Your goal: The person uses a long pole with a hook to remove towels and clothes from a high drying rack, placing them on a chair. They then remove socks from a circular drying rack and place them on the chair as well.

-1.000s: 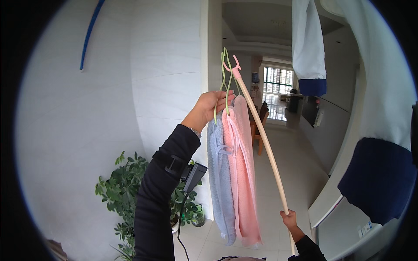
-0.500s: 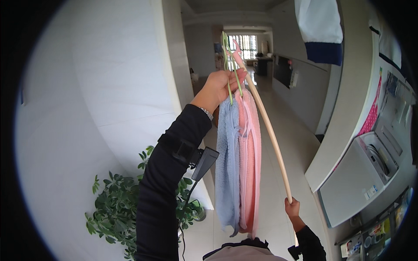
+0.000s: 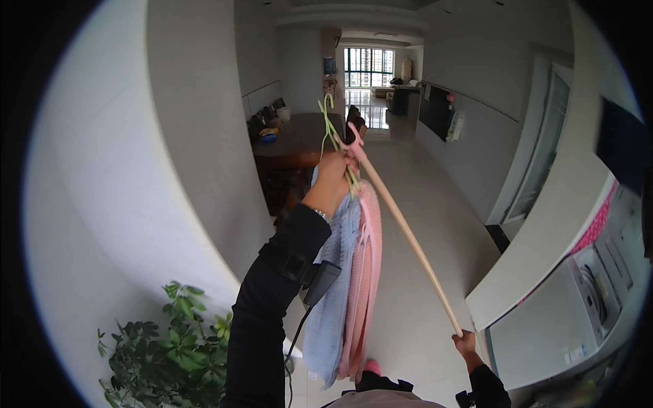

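Note:
My left hand (image 3: 329, 181) is closed round green hangers (image 3: 326, 126), their hooks sticking up above the fist. A fluffy light blue towel (image 3: 332, 292) and a pink towel (image 3: 367, 265) hang side by side below it. In my right hand (image 3: 465, 344), at lower right, is the low end of a long wooden clothes pole (image 3: 408, 234). The pole slants up to the left, and its pink forked head (image 3: 354, 144) is right beside my left fingers. Whether those fingers also touch the pole cannot be made out.
A leafy plant (image 3: 180, 347) stands at lower left by the white wall. A white washing machine (image 3: 544, 333) is at lower right. Ahead, a tiled hallway (image 3: 408, 183) runs past a dark wooden table (image 3: 292, 136) toward a barred window (image 3: 368, 68). Dark blue cloth (image 3: 622, 146) hangs at right.
The view has turned and moved toward the hallway, bringing the table into sight. My left hand with the hangers and towels sits lower and further left in the picture. Both hands keep their holds.

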A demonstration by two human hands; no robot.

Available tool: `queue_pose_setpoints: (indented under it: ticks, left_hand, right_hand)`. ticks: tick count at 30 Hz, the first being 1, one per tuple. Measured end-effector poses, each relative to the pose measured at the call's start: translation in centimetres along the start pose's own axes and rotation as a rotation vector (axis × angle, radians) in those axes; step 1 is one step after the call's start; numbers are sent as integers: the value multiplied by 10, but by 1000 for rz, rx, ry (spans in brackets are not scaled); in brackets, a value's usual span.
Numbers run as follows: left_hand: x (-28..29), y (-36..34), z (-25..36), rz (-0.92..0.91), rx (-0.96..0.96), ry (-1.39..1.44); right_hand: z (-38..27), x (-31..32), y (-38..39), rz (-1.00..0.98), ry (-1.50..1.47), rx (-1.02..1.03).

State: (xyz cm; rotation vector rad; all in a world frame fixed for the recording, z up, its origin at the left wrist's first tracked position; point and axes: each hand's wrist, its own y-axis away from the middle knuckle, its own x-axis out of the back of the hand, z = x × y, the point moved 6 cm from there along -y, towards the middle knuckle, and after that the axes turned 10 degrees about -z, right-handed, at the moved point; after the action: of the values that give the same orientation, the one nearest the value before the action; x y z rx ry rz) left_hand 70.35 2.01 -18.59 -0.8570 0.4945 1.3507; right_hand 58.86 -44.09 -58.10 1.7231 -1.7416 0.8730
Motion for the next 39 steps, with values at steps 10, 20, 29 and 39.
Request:
queue_pose_setpoints:
  ticks: [10, 20, 29, 39]
  left_hand:
    - [114, -194, 10, 23, -111, -21]
    - [314, -308, 62, 307, -301, -205]
    - [444, -233, 88, 676, -323, -514]
    - [634, -66, 72, 1436, 167, -1715]
  right_hand:
    - [0, 10, -273, 46, -221, 12]
    - [-39, -108, -502, -63, -725, -57]
    - [-31, -166, -676, -164, -652, 72]
    - [-183, -305, -759, -545, -630, 219]
